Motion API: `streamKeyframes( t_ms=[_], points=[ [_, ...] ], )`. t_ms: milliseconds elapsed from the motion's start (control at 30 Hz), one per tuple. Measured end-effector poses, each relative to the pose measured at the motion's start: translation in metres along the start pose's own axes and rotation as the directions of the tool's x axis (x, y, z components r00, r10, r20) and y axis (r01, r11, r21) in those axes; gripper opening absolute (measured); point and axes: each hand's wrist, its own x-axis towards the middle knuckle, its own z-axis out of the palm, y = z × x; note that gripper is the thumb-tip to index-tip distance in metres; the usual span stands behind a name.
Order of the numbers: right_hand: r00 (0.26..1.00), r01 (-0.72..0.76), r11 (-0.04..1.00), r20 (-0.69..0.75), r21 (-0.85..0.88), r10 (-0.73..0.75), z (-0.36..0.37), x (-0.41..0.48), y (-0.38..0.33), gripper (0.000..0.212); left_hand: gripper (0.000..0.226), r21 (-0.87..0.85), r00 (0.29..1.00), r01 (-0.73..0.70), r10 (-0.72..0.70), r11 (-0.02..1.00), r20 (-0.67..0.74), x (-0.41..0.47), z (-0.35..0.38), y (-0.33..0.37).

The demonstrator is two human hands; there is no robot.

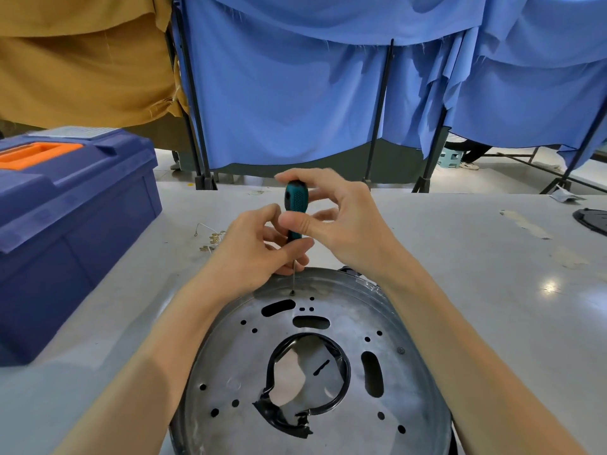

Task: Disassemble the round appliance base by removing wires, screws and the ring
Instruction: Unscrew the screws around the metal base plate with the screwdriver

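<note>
Upright over the far edge of the round appliance base (243,362) stood a screwdriver (296,198) with a teal and black handle, its thin shaft running down to a small screw (292,292) in the metal plate. The right hand (345,221) held the upper handle: the thumb (295,224) pressed across its near side, the forefinger curled over the top, and the other fingers were loosely bent behind it. The left hand (253,254) pinched the tool lower down, where the handle narrows to the shaft, with its fingertips (297,246) closed round it. Whether that hand's heel touched the rim I could not tell.

The base lay flat on the grey table (476,290), near the person and between both forearms. A black ring (343,362), torn on its near left side, sat round the central hole. Another screw (400,350) showed to the right of the ring.

A few loose wires (212,239) lay on the table just beyond the left hand. A blue toolbox (72,231) with an orange handle stood to the left. A dark round part (591,220) lay at the far right edge. Blue curtains (295,93) and a tan cloth (82,60) hung behind the table.
</note>
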Motion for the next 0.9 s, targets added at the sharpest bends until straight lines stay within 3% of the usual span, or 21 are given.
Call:
streamKeyframes(
  t_ms=[167,367,500,700,900],
  points=[
    [0.996,0.024,0.999,-0.091,-0.037,-0.027,-0.0009,0.0003,0.0018,0.03,0.028,-0.018,1.0,-0.008,0.008,1.0,0.007,-0.0009,0.005,0.0014],
    [0.999,0.005,1.0,-0.05,0.017,-0.004,-0.0064,-0.0006,0.003,0.038,0.019,-0.216,0.995,0.045,-0.024,0.975,0.099,-0.0007,0.0051,0.0015],
    [1.0,-0.004,0.995,-0.013,0.098,0.006,-0.0031,-0.0007,-0.0006,0.03,0.012,-0.188,0.998,0.043,-0.034,0.981,0.052,0.0001,0.0053,0.0006],
    [0.996,0.037,0.997,-0.078,0.062,-0.032,-0.0017,-0.001,-0.0025,0.033,0.052,-0.162,1.0,0.025,-0.025,0.986,0.006,-0.0008,0.005,0.0012],
    [0.999,0.003,0.996,-0.033,0.094,0.0,-0.0016,-0.0019,-0.0027,0.042,0.012,-0.163,0.99,0.048,-0.026,0.986,0.136,-0.0003,0.0025,-0.0004]
  ],
)
